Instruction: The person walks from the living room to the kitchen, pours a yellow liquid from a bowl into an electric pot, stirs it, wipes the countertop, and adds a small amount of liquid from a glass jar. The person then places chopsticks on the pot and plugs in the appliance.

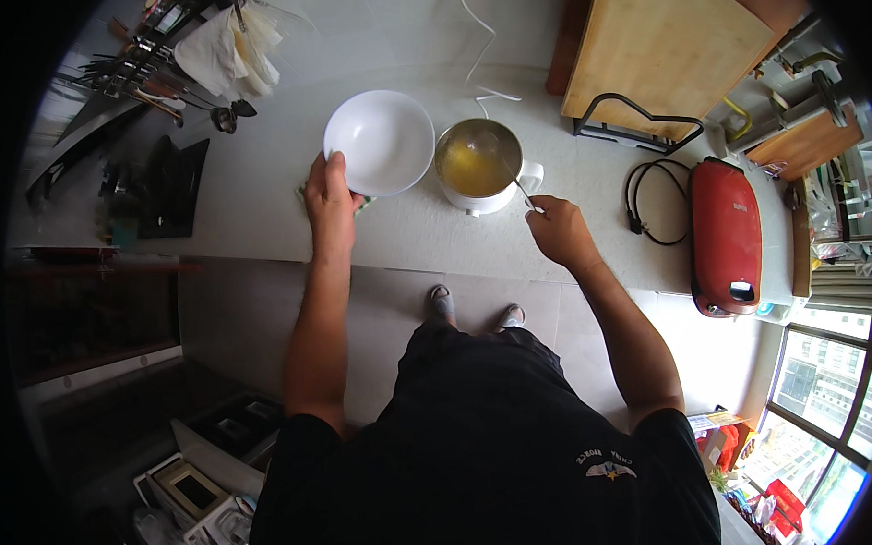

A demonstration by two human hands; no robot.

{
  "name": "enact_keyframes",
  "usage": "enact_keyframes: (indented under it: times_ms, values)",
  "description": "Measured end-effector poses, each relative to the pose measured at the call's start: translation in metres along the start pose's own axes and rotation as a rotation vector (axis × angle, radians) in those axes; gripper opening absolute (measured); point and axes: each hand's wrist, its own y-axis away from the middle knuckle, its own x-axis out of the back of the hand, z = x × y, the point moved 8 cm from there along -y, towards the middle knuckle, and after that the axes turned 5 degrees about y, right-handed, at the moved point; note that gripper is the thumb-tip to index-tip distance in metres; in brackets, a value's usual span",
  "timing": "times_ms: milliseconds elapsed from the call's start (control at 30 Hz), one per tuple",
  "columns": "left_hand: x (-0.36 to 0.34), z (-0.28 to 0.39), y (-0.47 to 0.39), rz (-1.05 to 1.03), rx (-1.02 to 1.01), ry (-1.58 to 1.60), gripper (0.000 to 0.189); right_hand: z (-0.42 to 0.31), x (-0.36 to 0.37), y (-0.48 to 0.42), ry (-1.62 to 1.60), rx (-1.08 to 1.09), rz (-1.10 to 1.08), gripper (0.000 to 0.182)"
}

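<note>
My left hand (332, 197) grips the near left rim of a white bowl (383, 142), thumb on the inside. The bowl has nothing in it and is tipped a little toward me. Just right of it stands a small white electric cooking pot (480, 196) with a metal inner wall. Yellowish liquid (472, 169) fills its lower part. My right hand (556, 226) holds the thin handle of a metal utensil (523, 191), whose far end dips into the pot and is hidden. A green checked cloth (364, 204) lies partly behind my left hand.
A red electric appliance (725, 232) with a coiled black cord (636, 207) sits at the right. Wooden cutting boards (652, 57) stand in a black rack (635, 124). A white power cord (479, 65) runs from the wall to the pot. Utensils (144, 68) and cloths (231, 49) hang left.
</note>
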Motion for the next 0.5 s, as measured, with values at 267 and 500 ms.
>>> enact_keyframes:
  times_ms: [267, 500]
  values:
    - [0.027, -0.028, 0.016, 0.050, 0.055, 0.107, 0.038, -0.024, 0.006, 0.026, 0.081, -0.013, -0.065, 0.033]
    - [0.033, -0.030, 0.018, -0.010, -0.013, 0.075, 0.041, -0.026, 0.032, 0.040, 0.221, 0.047, 0.055, 0.033]
